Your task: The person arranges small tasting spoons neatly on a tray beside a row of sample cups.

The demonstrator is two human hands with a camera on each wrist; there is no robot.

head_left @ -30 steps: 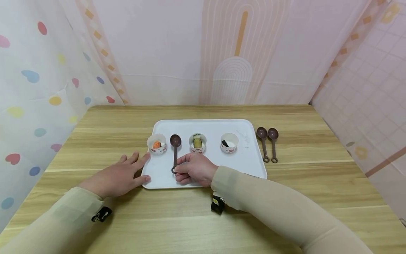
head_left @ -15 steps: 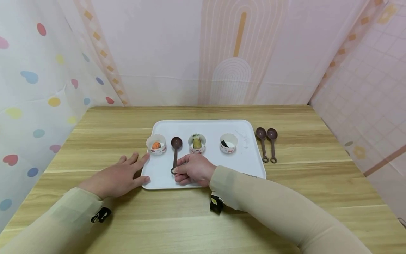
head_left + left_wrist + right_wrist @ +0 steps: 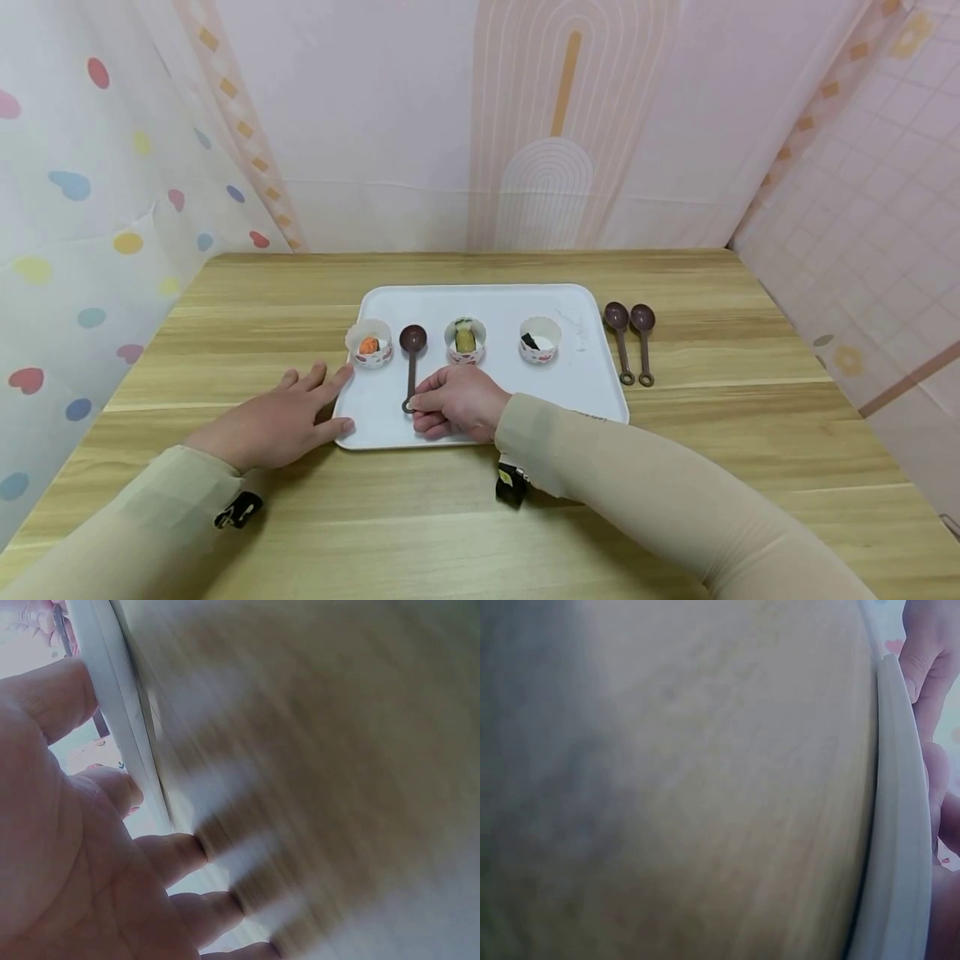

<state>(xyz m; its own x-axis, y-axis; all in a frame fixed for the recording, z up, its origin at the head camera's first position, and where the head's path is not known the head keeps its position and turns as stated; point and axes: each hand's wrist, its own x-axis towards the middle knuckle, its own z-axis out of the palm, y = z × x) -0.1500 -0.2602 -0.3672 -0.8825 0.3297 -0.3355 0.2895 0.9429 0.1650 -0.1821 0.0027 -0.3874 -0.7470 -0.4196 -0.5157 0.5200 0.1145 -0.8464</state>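
My right hand (image 3: 461, 402) pinches the ring end of a brown measuring spoon (image 3: 412, 358), whose bowl points to the back of a white tray (image 3: 480, 300). The spoon lies between a paper cup with an orange piece (image 3: 370, 344) and a paper cup with a greenish-yellow piece (image 3: 466, 340). Farther right on the tray stands a paper cup with a black piece (image 3: 539, 340). At the tray's left edge my left hand (image 3: 273, 417) lies with fingers spread, thumb and forefinger touching the rim; its straight fingers (image 3: 172, 855) show in the left wrist view.
Two more brown spoons (image 3: 630, 342) lie side by side on the wooden table (image 3: 720, 450), just right of the tray. Patterned cloth (image 3: 375, 125) hangs behind the table and along both sides. The right wrist view shows mostly blurred tabletop and the tray's rim (image 3: 900, 825).
The spoon's bowl has swung slightly right and then back left, while the right hand keeps its pinch on the handle end. My left hand stays in place.
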